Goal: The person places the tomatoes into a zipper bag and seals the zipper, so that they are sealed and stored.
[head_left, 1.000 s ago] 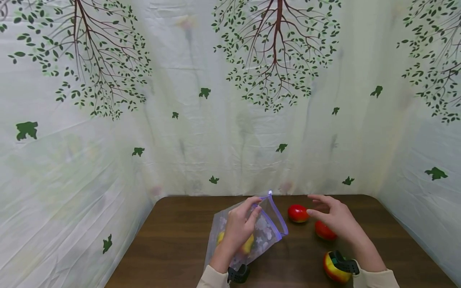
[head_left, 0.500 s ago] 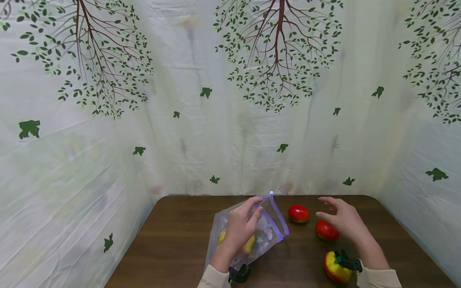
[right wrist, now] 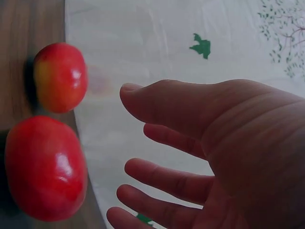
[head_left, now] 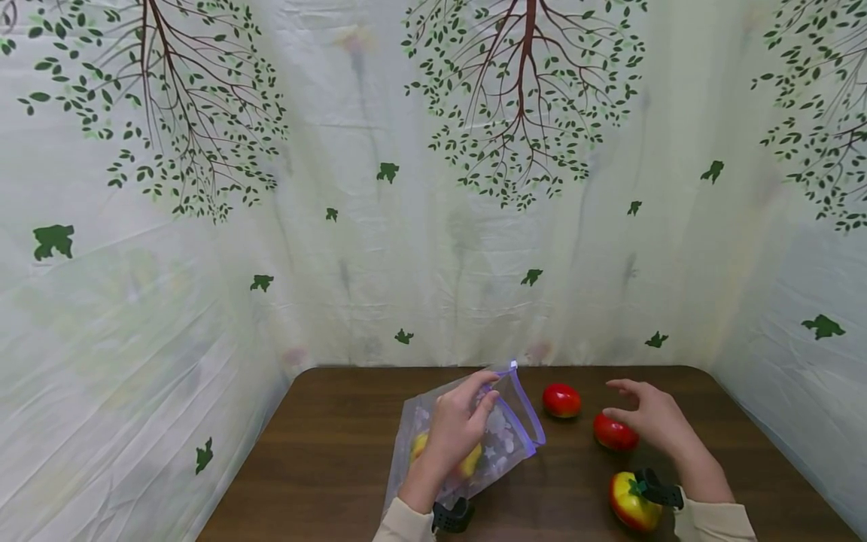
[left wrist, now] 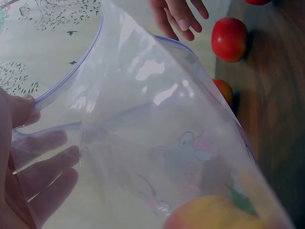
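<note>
My left hand pinches the rim of a clear zip bag with a purple edge; the bag's mouth gapes to the right. Inside the bag lies a yellow and red fruit. My right hand hovers with spread, slightly bent fingers above a red fruit, holding nothing. In the right wrist view, two red fruits are left of the thumb and fingers, apart from them.
Another red fruit sits on the brown table between the bag and my right hand. A yellow and red fruit lies near my right wrist. Behind the table hangs a pale curtain with printed trees and leaves.
My right hand has moved right and slightly toward me, away from the far red fruit. My left hand and the bag have shifted very slightly right.
</note>
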Demonstrator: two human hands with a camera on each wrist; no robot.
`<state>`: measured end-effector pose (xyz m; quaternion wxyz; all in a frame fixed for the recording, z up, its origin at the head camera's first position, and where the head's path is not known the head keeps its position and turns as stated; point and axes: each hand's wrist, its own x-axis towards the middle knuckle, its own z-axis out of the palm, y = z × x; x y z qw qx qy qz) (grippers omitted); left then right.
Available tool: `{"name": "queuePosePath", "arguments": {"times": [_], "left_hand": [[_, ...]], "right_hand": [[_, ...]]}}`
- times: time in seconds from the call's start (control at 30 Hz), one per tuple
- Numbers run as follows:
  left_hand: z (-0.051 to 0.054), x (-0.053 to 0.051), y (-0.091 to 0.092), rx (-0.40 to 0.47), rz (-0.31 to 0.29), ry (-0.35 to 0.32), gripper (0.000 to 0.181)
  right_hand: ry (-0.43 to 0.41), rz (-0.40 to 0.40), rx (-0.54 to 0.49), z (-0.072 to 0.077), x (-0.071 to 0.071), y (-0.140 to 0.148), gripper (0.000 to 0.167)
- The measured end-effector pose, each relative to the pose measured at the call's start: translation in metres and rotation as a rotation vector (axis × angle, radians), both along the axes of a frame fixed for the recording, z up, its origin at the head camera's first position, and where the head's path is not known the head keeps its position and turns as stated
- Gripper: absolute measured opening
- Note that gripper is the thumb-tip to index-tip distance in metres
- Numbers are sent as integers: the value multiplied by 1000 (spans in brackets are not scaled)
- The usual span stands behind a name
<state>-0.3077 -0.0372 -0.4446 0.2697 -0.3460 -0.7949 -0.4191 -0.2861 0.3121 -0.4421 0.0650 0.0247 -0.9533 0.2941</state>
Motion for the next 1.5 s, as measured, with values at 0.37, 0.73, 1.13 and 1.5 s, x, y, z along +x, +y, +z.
{"name": "queuePosePath", "arguments": {"times": [0.37, 0.73, 1.13, 1.5], "left_hand": [[0, 1, -1, 6, -23, -5, 28], [-1, -1, 0, -4, -10, 22, 29], [0, 0, -1, 5, -10, 25, 29], [0, 0, -1, 11, -18, 29, 29]], "right_hand": [[-99, -6, 9, -16, -9, 8, 60], [-139, 9, -18, -29, -14, 15, 64], [-168, 12, -36, -34, -14, 17, 69], [-183, 12, -38, -39, -14, 18, 74]]}}
